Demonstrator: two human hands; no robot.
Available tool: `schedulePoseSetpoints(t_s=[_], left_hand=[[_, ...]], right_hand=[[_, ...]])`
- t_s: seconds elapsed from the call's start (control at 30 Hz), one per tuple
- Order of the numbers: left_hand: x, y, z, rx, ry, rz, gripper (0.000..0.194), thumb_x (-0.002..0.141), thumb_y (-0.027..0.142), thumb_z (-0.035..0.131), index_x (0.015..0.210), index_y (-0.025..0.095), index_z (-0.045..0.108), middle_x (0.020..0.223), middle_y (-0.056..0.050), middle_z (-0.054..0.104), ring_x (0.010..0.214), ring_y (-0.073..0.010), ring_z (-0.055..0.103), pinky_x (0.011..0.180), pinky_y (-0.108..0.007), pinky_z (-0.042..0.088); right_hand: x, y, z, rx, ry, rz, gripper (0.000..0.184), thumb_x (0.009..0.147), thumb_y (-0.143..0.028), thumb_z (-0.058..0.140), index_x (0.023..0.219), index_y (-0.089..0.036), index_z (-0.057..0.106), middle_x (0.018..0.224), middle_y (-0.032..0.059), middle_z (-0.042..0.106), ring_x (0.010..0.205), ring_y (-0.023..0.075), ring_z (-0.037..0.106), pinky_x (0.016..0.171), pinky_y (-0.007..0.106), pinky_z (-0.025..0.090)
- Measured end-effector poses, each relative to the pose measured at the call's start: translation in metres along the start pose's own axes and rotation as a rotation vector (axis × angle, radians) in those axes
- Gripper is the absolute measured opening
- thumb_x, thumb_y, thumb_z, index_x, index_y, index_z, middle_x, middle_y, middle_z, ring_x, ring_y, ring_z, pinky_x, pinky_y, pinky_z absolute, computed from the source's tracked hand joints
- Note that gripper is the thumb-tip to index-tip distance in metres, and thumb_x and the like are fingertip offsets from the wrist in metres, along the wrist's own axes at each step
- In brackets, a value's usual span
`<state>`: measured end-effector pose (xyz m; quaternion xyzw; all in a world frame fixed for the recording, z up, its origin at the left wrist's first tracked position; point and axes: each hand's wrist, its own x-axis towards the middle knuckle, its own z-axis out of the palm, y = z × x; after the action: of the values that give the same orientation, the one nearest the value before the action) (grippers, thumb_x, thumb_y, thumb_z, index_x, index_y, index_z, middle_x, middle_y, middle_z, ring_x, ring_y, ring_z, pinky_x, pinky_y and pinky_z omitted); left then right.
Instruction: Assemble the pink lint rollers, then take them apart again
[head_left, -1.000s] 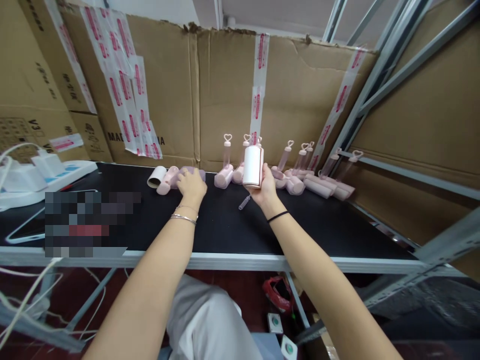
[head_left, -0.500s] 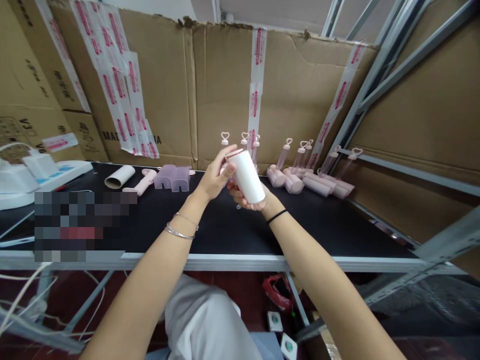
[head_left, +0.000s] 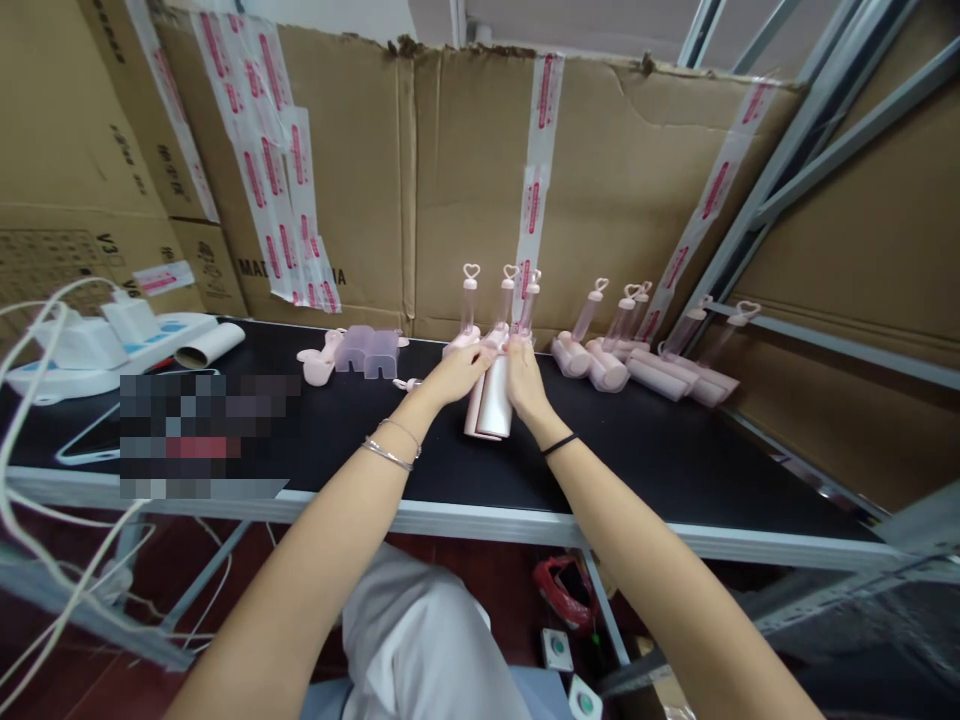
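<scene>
We see a cardboard wall (head_left: pixel 465 190) on the far side, its lettering (head_left: pixel 251 268) partly covered by tape (head_left: pixel 271 165), behind a black tabletop (head_left: pixel 637 450) whose left part is partly lost under pixelation. At mid-table the left hand (head_left: pixel 459 374) and right hand (head_left: pixel 528 382) grip opposite sides of a pink-cased white roll (head_left: pixel 496 402) (some fingertips are hidden from us), beyond which small heart-topped pink handles (head_left: pixel 469 298) stand up.

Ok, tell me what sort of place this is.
Probably a makeshift workbench in a workshop or storeroom: a black metal-edged table, taped cardboard behind it, and several matching pink rollers.
</scene>
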<state>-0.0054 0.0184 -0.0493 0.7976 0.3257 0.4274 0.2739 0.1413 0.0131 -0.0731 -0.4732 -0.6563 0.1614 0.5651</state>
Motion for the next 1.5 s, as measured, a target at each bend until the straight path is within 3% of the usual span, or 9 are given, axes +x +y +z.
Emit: schedulePoseSetpoints(t_s=[0.1,0.23,0.4,0.57,0.83,1.07,1.2,1.33,1.5], left_hand=[[0.002,0.001,-0.003,0.059,0.101,-0.039,0.037,0.092,0.047,0.045,0.092,0.016,0.065,0.098,-0.011,0.070,0.094,-0.0239,0.063,0.091,-0.039,0.048],[0.001,0.008,-0.013,0.066,0.294,0.054,0.042,0.096,0.045,0.037,0.107,0.014,0.063,0.111,-0.013,0.066,0.106,-0.0221,0.061,0.096,-0.036,0.046],[-0.008,0.021,-0.023,0.340,0.285,0.328,0.048,0.092,0.060,0.040,0.076,0.019,0.058,0.081,-0.005,0.057,0.079,-0.0175,0.058,0.081,-0.032,0.047],[-0.014,0.028,-0.028,0.441,0.315,0.456,0.040,0.093,0.052,0.038,0.066,0.022,0.041,0.067,0.000,0.047,0.065,-0.0151,0.048,0.067,-0.029,0.042],[-0.019,0.031,-0.025,0.464,0.323,0.489,0.016,0.082,0.030,0.046,0.068,0.023,0.041,0.064,0.001,0.047,0.061,-0.0143,0.047,0.065,-0.027,0.042],[-0.019,0.023,-0.042,0.428,0.316,0.383,0.017,0.081,0.028,0.045,0.066,0.022,0.045,0.060,0.001,0.052,0.058,-0.0137,0.050,0.061,-0.026,0.040],[-0.014,0.012,-0.050,0.382,0.398,0.253,0.029,0.091,0.039,0.039,0.069,0.021,0.048,0.062,0.000,0.055,0.062,-0.0153,0.054,0.063,-0.027,0.040],[-0.008,0.000,-0.044,0.425,0.494,0.142,0.029,0.094,0.040,0.037,0.083,0.020,0.053,0.086,-0.008,0.066,0.082,-0.0194,0.061,0.076,-0.030,0.044],[-0.009,-0.002,-0.041,0.436,0.479,0.014,0.030,0.095,0.042,0.040,0.091,0.019,0.057,0.092,-0.010,0.070,0.088,-0.0223,0.065,0.079,-0.031,0.045]], right_hand=[[-0.006,-0.012,0.004,0.151,0.058,0.110,0.067,0.079,-0.077,0.044,0.113,-0.019,0.043,0.117,0.0146,0.057,0.112,0.0241,0.057,0.099,0.040,0.045],[-0.010,-0.025,0.002,0.175,-0.240,0.019,0.070,0.068,-0.056,0.072,0.121,-0.018,0.048,0.119,0.0119,0.060,0.111,0.0259,0.057,0.098,0.041,0.045],[-0.018,-0.034,-0.003,0.013,-0.338,-0.124,0.055,0.067,-0.040,0.073,0.115,-0.017,0.057,0.110,0.0077,0.067,0.105,0.0267,0.060,0.096,0.042,0.045],[-0.020,-0.044,-0.007,-0.100,-0.405,-0.217,0.041,0.063,-0.029,0.071,0.102,-0.017,0.062,0.099,0.0048,0.070,0.090,0.0240,0.062,0.085,0.037,0.048],[-0.011,-0.045,-0.020,-0.191,-0.445,-0.289,0.041,0.056,-0.023,0.073,0.096,-0.016,0.065,0.097,0.0053,0.070,0.087,0.0251,0.062,0.083,0.038,0.047],[-0.007,-0.034,-0.028,0.153,-0.490,-0.129,0.043,0.054,-0.031,0.080,0.092,-0.017,0.065,0.092,0.0030,0.068,0.090,0.0230,0.062,0.088,0.039,0.048],[-0.004,-0.029,-0.028,0.300,-0.361,-0.067,0.045,0.060,-0.042,0.081,0.093,-0.019,0.062,0.093,0.0039,0.067,0.090,0.0216,0.061,0.088,0.039,0.049],[-0.001,-0.020,-0.017,0.428,-0.186,0.055,0.056,0.067,-0.051,0.074,0.110,-0.023,0.052,0.098,0.0036,0.063,0.095,0.0219,0.061,0.090,0.040,0.050],[0.005,0.002,-0.005,0.319,0.056,0.116,0.072,0.068,-0.050,0.071,0.125,-0.022,0.037,0.124,0.0124,0.052,0.113,0.0247,0.055,0.099,0.042,0.046]])
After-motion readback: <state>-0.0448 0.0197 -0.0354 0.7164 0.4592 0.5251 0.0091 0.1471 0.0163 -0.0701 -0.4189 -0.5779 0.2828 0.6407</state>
